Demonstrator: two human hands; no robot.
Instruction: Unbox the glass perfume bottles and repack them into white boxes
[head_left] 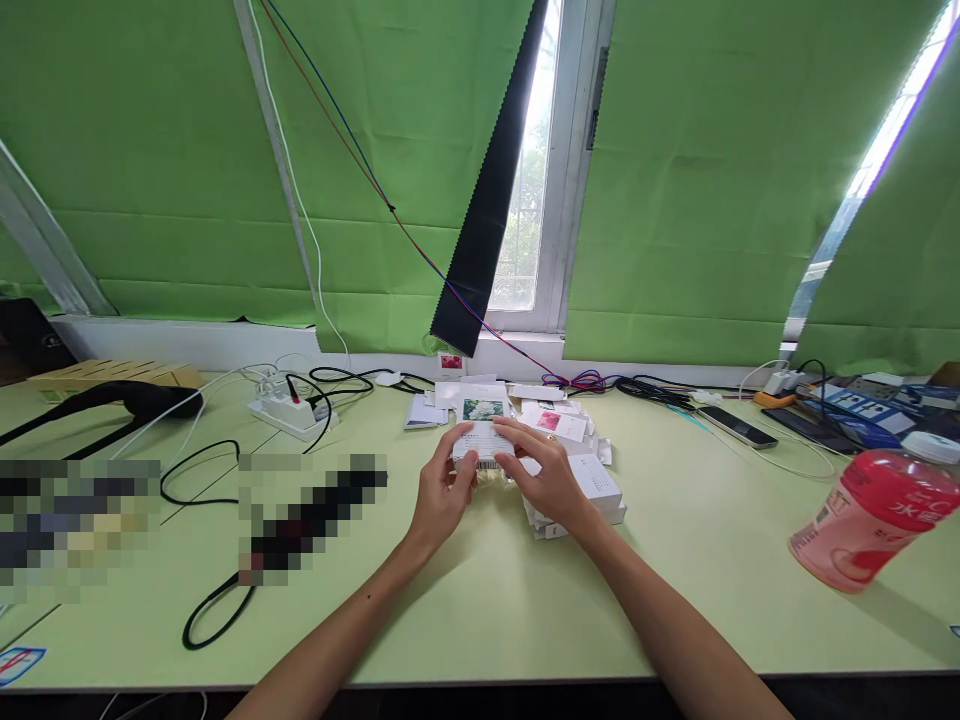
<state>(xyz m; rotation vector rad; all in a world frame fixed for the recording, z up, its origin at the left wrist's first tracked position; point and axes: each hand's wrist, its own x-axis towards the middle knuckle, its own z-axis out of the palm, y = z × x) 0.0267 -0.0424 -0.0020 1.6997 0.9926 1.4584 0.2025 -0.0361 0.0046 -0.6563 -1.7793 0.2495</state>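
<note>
White small box held mid-table between both hands, just above the pale green table, near side of a loose pile of similar cartons. Left hand pinches its left edge, thumb on the near face, fingers curled behind; right hand covers the right edge and top, fingers spread across it. Two-sided grip likely keeps the box steady and square; whether a flap is being worked, can't tell. Box looks flat, white card, with a small green-and-white picture panel on the far end, fine print, and a barcode strip at the near edge. Something yellowish and crinkly shows just under it, unclear.

Stack of white boxes sits just right of the hands, under the right wrist. More cartons and cards are scattered just beyond. White power strip far left with black cables. Pink bottle lies tilted at the right, well apart. Phone far right.
</note>
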